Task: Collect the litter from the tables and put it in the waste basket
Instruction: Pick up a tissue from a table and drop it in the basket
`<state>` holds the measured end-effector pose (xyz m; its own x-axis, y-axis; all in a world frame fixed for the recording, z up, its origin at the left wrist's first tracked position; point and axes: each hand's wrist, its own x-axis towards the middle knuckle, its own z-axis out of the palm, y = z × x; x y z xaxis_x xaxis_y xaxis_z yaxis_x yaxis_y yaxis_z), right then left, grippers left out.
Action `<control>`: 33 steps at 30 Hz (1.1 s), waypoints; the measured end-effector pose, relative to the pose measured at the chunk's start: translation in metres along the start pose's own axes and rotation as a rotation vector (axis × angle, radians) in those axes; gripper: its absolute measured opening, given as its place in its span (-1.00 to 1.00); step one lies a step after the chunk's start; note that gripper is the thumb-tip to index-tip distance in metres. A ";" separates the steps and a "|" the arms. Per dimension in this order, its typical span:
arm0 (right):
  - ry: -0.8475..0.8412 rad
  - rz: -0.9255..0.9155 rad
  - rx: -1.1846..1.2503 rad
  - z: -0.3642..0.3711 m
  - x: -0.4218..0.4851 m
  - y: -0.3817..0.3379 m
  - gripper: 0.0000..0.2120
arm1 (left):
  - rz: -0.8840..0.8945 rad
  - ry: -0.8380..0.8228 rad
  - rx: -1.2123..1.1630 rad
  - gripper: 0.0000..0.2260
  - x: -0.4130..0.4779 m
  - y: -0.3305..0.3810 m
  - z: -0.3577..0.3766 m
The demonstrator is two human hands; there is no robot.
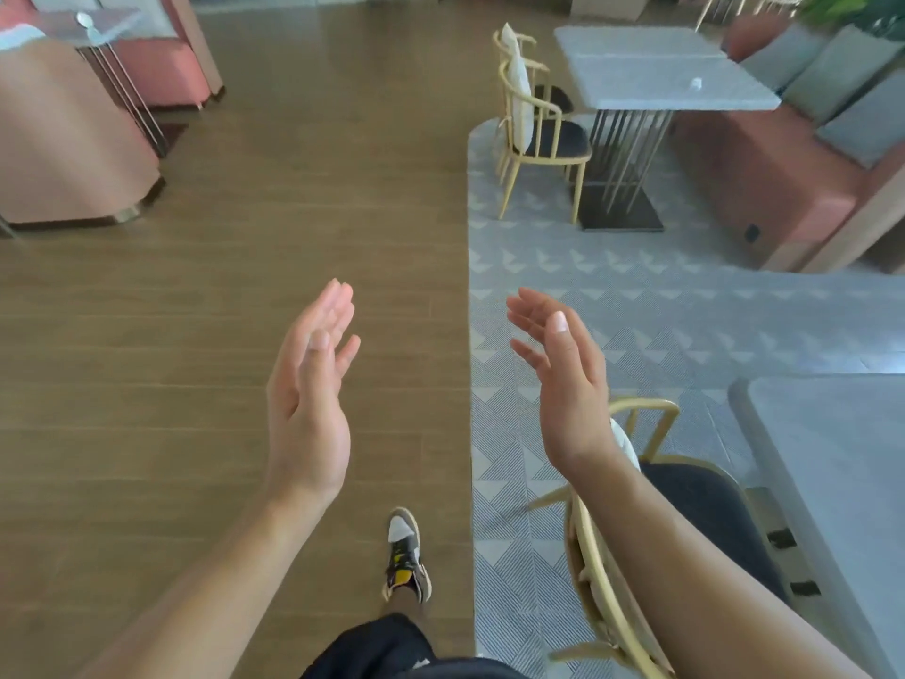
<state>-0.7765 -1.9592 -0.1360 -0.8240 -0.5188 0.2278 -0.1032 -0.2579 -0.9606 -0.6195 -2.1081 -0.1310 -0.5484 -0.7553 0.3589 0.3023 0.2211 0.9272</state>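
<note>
Both hands are empty right now: left hand point(308, 399) and right hand point(563, 384) are up in front of me, fingers straight and relaxed, palms facing each other, free for a grab, I guess. A small white scrap point(695, 82) sits near the edge of the grey table point(636, 56) ahead on my right (no waste basket in view).

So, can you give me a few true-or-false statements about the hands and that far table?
1. The left hand and right hand are open and hold nothing. True.
2. Yellow-framed chairs stand beside the far grey table. True.
3. That table's top is bare. False: a small white scrap lies near its front right corner.
4. The shoe is on patterned grey flooring. False: it is on the wooden floor.
</note>
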 end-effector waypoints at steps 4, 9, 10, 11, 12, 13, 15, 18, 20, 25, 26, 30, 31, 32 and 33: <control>0.086 -0.031 -0.043 0.001 0.070 0.022 -0.58 | -0.005 -0.096 -0.029 -0.66 0.075 -0.040 0.024; 0.210 -0.048 -0.084 0.004 0.166 0.041 -0.55 | -0.015 -0.220 -0.062 -0.66 0.179 -0.083 0.054; 0.231 -0.062 -0.086 0.004 0.184 0.044 -0.56 | -0.011 -0.238 -0.068 -0.66 0.199 -0.089 0.060; 0.248 -0.070 -0.086 0.004 0.201 0.046 -0.57 | -0.013 -0.256 -0.072 -0.66 0.217 -0.095 0.066; 0.267 -0.073 -0.092 0.003 0.216 0.048 -0.57 | -0.018 -0.271 -0.076 -0.66 0.235 -0.100 0.072; 0.287 -0.075 -0.103 0.003 0.233 0.051 -0.57 | -0.026 -0.286 -0.083 -0.67 0.254 -0.106 0.079; 0.319 -0.077 -0.123 -0.001 0.258 0.058 -0.59 | -0.040 -0.319 -0.094 -0.67 0.284 -0.117 0.095; 0.391 -0.083 -0.138 -0.016 0.293 0.069 -0.60 | -0.050 -0.382 -0.110 -0.67 0.322 -0.137 0.123; 0.435 -0.084 -0.142 -0.029 0.316 0.076 -0.61 | -0.064 -0.425 -0.117 -0.68 0.344 -0.150 0.145; 0.547 -0.090 -0.151 -0.083 0.373 0.093 -0.67 | -0.075 -0.540 -0.111 -0.68 0.395 -0.188 0.222; 0.568 -0.094 -0.148 -0.096 0.384 0.096 -0.67 | -0.069 -0.556 -0.112 -0.65 0.404 -0.195 0.238; 0.639 -0.104 -0.153 -0.160 0.441 0.104 -0.67 | -0.066 -0.622 -0.110 -0.64 0.443 -0.227 0.324; 0.646 -0.099 -0.158 -0.174 0.454 0.103 -0.67 | -0.078 -0.643 -0.105 -0.64 0.451 -0.233 0.343; 0.652 -0.101 -0.167 -0.188 0.466 0.102 -0.67 | -0.087 -0.666 -0.105 -0.63 0.458 -0.238 0.364; 0.658 -0.108 -0.180 -0.203 0.478 0.099 -0.68 | -0.084 -0.688 -0.110 -0.63 0.465 -0.244 0.385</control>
<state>-1.2935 -2.0669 -0.1548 -0.9648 0.1198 0.2341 -0.2474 -0.1109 -0.9625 -1.2482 -2.2758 -0.1487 -0.9310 -0.1973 0.3070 0.2951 0.0878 0.9514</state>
